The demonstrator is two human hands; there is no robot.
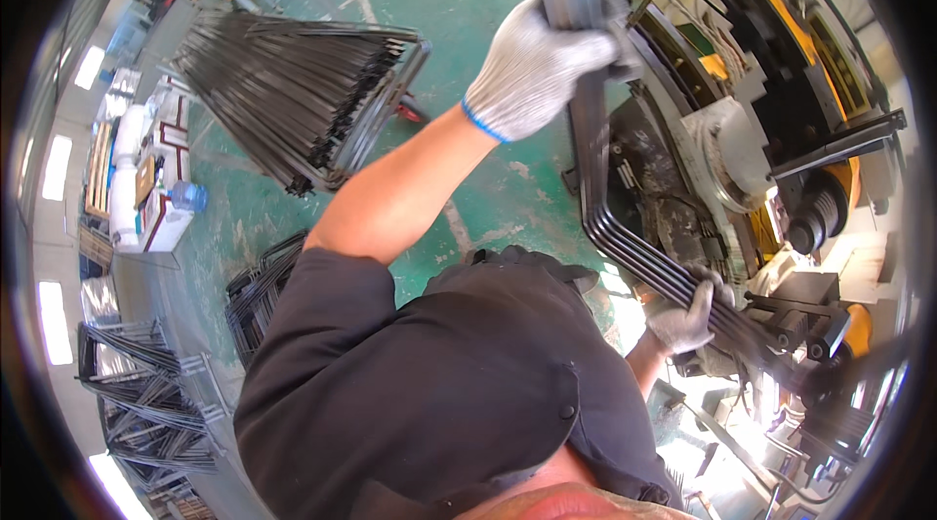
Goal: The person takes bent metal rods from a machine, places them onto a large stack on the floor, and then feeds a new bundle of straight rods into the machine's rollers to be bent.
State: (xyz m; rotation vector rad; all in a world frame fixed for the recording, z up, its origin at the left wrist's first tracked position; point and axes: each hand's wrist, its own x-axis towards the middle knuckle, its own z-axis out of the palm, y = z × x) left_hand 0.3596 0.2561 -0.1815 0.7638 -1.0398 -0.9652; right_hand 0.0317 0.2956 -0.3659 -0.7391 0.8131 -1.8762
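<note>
A bundle of several dark, bent metal tubes (625, 245) runs from the top of the view down past my right side, with a bend in its middle. My left hand (547, 66), in a white knit glove with a blue cuff edge, is closed around its upper part. Lower down, my right hand (683, 320), gloved too, grips the same tubes beyond the bend. The tubes lie side by side between both hands. Their lower right end is blurred against a machine (815, 334), and I cannot tell whether they touch it.
Large machinery with a pale round housing (727, 154) and yellow parts stands close on the right. At the upper left a rack (415, 61) carries a big stack of dark tubes (293, 85). More bent metal frames (156, 403) are piled at the lower left. Green painted floor (488, 198) lies between.
</note>
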